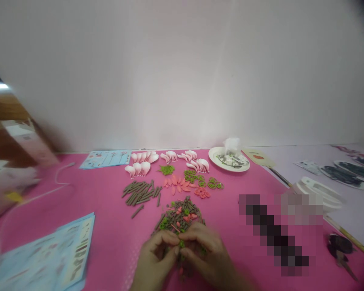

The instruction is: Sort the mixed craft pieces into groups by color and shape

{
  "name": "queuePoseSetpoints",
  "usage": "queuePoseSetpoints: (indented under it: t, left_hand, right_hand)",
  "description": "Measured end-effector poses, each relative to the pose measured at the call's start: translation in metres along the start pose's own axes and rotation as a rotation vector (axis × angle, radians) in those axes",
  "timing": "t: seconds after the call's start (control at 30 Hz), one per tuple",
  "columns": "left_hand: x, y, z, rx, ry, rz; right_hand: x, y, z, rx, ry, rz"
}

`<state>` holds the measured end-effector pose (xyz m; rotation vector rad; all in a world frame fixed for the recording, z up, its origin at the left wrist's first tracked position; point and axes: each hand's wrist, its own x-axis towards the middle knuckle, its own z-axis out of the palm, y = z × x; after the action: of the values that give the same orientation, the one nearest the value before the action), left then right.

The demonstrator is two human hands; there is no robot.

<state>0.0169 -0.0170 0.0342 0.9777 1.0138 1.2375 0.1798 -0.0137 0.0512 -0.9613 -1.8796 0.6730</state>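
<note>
Thumb and forefinger of my left hand (156, 258) are pinched together, and my right hand (208, 254) pinches right beside them. A small green plastic piece (182, 243) shows between the fingertips; its exact shape is blurred. Under and just beyond the hands lies a mixed pile of small brown, green and coral pieces (177, 216), partly hidden by my fingers. Behind it, sorted groups lie apart: brown sticks (139, 192), coral petal shapes (177, 184), coral flower pieces (202, 192), green rings (214, 184) and green leaf pieces (166, 169).
Pale pink petal pieces (138, 169) lie in rows at the back. A white plate (214, 157) holds scraps and crumpled plastic. Printed sheets (79, 242) lie at the left, another sheet (104, 159) behind. At the right are stacked white dishes (317, 192) and a dark object (339, 244).
</note>
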Motion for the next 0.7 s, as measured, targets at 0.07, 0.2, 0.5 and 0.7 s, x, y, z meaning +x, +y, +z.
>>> queuePoseSetpoints:
  t: [0.07,0.2,0.5,0.7]
  left_hand:
    - [0.0003,0.0,-0.0001,-0.019,-0.012,-0.005]
    - [-0.0006,-0.0026,-0.0018,-0.059,-0.048,-0.031]
    - [-0.0038,-0.0048,-0.0043,-0.006,-0.172,-0.127]
    - [-0.0035,-0.0007,-0.0004,-0.075,-0.162,-0.122]
  right_hand:
    - [0.0002,0.0001,0.0,-0.008,0.007,-0.029]
    - [-0.0002,0.0,-0.0005,-0.001,0.017,-0.059]
    - [-0.002,0.0052,-0.0015,0.054,0.05,-0.072]
    - [-0.0013,0.0001,-0.0017,0.078,0.049,-0.044]
